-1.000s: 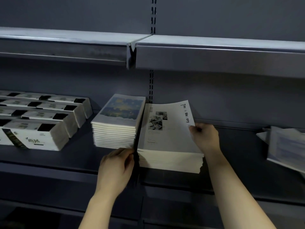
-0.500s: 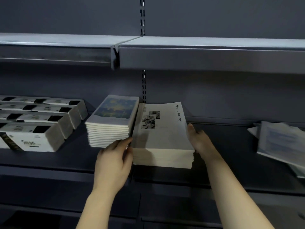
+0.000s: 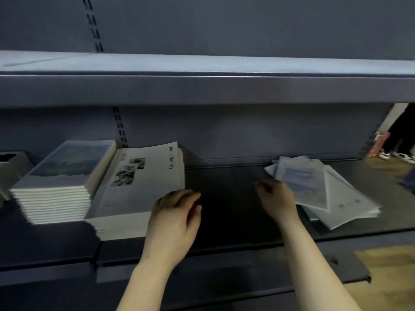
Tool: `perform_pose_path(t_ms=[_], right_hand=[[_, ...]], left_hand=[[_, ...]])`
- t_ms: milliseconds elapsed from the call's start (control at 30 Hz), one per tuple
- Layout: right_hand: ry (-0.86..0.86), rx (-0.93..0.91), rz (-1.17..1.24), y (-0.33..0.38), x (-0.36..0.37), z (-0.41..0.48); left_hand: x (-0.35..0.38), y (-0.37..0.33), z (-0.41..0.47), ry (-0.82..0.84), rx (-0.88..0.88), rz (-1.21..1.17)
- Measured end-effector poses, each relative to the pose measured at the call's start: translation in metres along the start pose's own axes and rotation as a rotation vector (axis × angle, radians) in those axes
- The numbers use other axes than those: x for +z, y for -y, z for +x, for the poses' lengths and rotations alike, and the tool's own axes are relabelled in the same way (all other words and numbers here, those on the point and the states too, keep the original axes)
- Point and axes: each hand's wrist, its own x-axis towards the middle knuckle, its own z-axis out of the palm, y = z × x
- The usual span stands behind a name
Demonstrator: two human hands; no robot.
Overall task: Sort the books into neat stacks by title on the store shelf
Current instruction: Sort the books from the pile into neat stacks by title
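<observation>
Wide shelf (image 3: 224,209) holding 2 squared stacks at left: blue-cover stack (image 3: 58,182) beside white-cover stack (image 3: 134,189). At right, loose pile (image 3: 336,196) lying fanned. Your left hand (image 3: 173,223) hovering relaxed by white-cover stack; right hand (image 3: 278,198) curling at pile's left edge, grip unclear. Try lifting 1 book, checking title.

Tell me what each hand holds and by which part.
Left hand holds nothing. Right hand is at the loose books' left edge; a grip cannot be told.
</observation>
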Motion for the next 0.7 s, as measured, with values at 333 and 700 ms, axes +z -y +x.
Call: perform_pose_path(t_ms=[333, 700], right_hand=[[-0.239, 0.034, -0.211, -0.096, -0.055, 0.035], [-0.13, 0.191, -0.437, -0.131, -0.057, 0.06]], left_hand=[[0.072, -0.085, 0.012, 0.262, 0.057, 0.011], [0.097, -0.114, 0.014, 0.267, -0.016, 0.043]])
